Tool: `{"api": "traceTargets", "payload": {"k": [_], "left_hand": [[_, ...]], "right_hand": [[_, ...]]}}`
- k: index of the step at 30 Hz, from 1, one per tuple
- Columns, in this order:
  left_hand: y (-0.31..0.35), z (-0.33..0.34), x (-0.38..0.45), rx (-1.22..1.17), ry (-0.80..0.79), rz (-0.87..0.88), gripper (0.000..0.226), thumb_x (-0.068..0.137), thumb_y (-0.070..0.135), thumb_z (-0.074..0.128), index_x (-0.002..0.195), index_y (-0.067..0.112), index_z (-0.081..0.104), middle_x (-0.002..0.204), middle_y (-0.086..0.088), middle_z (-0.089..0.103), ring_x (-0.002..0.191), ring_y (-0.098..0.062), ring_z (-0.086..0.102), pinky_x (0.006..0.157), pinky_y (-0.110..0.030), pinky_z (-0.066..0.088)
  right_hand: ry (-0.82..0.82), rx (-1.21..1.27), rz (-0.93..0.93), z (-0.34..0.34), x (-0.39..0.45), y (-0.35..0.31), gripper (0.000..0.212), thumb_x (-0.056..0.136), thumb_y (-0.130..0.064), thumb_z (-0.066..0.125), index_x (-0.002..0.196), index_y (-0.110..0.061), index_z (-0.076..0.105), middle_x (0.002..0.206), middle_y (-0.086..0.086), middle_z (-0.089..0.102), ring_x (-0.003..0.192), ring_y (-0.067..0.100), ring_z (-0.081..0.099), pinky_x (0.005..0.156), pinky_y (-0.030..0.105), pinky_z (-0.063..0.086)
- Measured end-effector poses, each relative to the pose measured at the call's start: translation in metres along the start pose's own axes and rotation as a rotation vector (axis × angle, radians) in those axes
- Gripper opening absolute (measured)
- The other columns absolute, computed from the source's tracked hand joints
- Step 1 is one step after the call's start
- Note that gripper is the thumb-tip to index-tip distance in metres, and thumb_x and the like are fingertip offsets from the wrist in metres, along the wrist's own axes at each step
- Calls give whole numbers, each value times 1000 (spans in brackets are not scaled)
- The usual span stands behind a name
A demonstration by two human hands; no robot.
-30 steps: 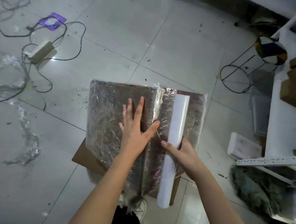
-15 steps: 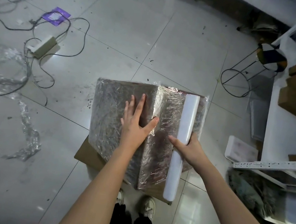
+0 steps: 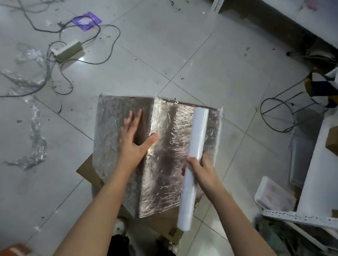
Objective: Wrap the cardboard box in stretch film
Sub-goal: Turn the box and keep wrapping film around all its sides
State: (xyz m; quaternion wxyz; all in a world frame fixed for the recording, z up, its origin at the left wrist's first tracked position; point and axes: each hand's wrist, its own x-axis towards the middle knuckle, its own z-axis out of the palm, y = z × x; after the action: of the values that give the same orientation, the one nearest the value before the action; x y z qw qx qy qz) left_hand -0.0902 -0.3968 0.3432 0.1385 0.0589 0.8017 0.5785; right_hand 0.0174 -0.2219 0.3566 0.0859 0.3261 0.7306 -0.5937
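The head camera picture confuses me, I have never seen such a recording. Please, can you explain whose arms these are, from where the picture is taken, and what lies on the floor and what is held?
There is no machine here. A person wears one wide-angle camera on the head, so you look down along that person's own two bare arms.

In the middle stands the cardboard box, already covered in shiny stretch film, on a flat piece of cardboard on the tiled floor. The left hand presses flat on the box with straight fingers. The right hand grips the white stretch film roll, which lies against the box's right face.

Around it on the floor lie a power strip with cables, scraps of used film and a wire stool. White shelving stands on the right.
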Motion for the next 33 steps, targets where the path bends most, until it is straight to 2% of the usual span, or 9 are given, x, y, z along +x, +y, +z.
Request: {"api": "traceTargets", "payload": {"k": [4,8,11,15,18,20,23,26,33], "left_hand": [[-8,-2,-7,-71,83,-27,74,72,56,66,134,63,26,156,15,19,143,-4,11,116,-50,19],[-5,-3,-18,-116,182,-34,70,66,53,72,124,68,35,152,10,32,141,-10,24,109,-57,31],[-4,-4,-26,-139,258,-29,71,63,47,77,123,62,42,145,-2,43,136,-20,35,104,-60,35],[-10,-13,-31,-173,317,-62,77,56,45,81,125,47,47,137,-13,49,131,-25,42,103,-60,37],[-21,-23,-36,-222,340,-69,78,52,42,83,122,47,50,137,-3,51,131,-14,42,98,-35,48],[-28,-29,-41,-256,330,-60,77,52,38,84,121,50,52,126,8,55,120,-1,47,76,-12,49],[-36,-31,-47,-288,319,-39,78,55,26,85,124,45,53,107,14,55,96,15,50,66,-6,45],[-40,-25,-51,-354,314,-42,79,56,23,84,125,43,52,115,16,55,101,17,50,72,-4,43],[-58,-13,-52,-472,289,-115,83,59,12,83,130,35,47,124,16,53,111,11,49,87,-8,41]], "right_hand": [[-187,-107,-45,-10,9,11,16,91,-31,55,95,-23,42,93,2,52,81,11,56,74,33,51],[-238,-145,-162,-19,14,16,30,91,-39,57,110,-22,40,101,6,56,88,12,60,77,32,55],[-200,-129,-227,-22,15,17,35,91,-37,57,113,-20,35,98,6,55,76,3,60,63,18,54],[-139,-140,-307,-15,19,16,35,90,-37,60,109,-20,36,87,-2,53,64,-5,56,53,12,47],[-112,-146,-335,-4,22,15,31,89,-36,61,104,-24,37,83,-4,53,59,-7,55,49,10,44],[-130,-144,-357,5,21,16,29,89,-35,62,100,-28,36,84,-4,54,60,-5,57,51,12,47],[-112,-178,-390,16,17,20,31,89,-35,62,101,-25,36,87,-1,56,66,5,60,53,22,51],[-55,-159,-388,18,14,22,31,89,-31,62,104,-21,37,87,5,57,66,19,60,54,34,53],[-111,-219,-343,10,23,22,39,87,-24,66,106,-15,33,89,4,56,58,-3,59,51,13,47]]}}
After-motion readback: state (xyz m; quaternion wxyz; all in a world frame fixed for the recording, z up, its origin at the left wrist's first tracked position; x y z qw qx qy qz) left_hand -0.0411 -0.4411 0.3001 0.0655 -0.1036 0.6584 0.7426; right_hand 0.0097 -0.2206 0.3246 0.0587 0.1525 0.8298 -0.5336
